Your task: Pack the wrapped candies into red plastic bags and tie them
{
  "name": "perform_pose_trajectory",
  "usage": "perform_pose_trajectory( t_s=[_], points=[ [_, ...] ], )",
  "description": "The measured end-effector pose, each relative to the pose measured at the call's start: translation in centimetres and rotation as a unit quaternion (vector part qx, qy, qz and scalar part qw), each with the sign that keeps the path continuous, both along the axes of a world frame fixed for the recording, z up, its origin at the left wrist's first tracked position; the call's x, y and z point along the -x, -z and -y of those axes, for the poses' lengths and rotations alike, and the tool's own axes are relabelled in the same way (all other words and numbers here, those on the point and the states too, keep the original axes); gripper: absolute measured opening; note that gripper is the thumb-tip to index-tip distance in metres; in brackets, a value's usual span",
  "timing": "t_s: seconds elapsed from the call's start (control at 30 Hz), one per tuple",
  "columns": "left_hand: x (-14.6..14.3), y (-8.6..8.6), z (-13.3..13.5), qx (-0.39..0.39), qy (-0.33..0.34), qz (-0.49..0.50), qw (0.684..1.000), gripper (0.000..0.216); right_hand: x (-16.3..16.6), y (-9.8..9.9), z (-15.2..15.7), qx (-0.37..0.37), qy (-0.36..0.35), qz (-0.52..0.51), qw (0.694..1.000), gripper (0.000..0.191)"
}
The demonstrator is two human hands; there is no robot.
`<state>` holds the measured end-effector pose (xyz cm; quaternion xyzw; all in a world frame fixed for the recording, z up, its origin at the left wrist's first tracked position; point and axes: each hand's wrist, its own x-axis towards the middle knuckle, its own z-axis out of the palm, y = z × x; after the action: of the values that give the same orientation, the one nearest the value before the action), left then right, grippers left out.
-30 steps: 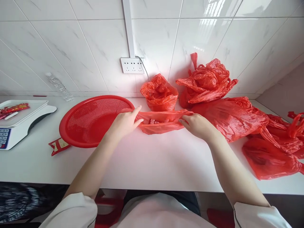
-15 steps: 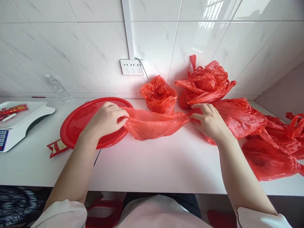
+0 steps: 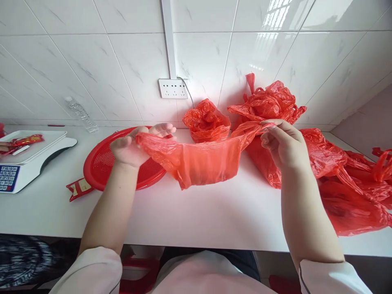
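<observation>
A thin red plastic bag (image 3: 211,163) hangs stretched between my two hands above the white table. My left hand (image 3: 133,147), palm turned up and fingers partly spread, holds the bag's left end by the thumb, over a red perforated basket (image 3: 102,163). On the other side, my right hand (image 3: 284,141) pinches the bag's twisted right end between thumb and fingers. Behind the held bag stands another red bag (image 3: 208,122) with its mouth open. Several stuffed red bags (image 3: 272,102) lie behind and beside my right hand.
A white scale (image 3: 39,159) carries small red packets (image 3: 29,140) at the left. One red packet (image 3: 79,188) lies by the basket. A clear plastic bottle (image 3: 81,114) lies near the tiled wall, below a socket strip (image 3: 173,88). The table edge (image 3: 208,248) runs before me.
My hands have moved apart, pulling the bag wider. My left hand has turned palm up and moved left; my right has risen and moved right. The bag's ends are now higher.
</observation>
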<state>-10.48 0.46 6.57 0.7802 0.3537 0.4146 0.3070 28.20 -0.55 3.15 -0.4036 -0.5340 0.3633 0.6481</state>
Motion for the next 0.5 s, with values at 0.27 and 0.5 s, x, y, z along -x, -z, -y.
perform_pose_trajectory(
  t_s=[0.27, 0.5],
  points=[
    [-8.5, 1.2, 3.4, 0.242, 0.158, 0.041, 0.956, 0.060, 6.2, -1.8, 3.1, -0.091, -0.157, 0.145, 0.973, 0.014],
    [-11.2, 0.9, 4.3, 0.297, 0.148, 0.093, 0.939, 0.032, 9.9, -3.1, 3.8, -0.173, -0.179, 0.254, 0.934, 0.027]
  ],
)
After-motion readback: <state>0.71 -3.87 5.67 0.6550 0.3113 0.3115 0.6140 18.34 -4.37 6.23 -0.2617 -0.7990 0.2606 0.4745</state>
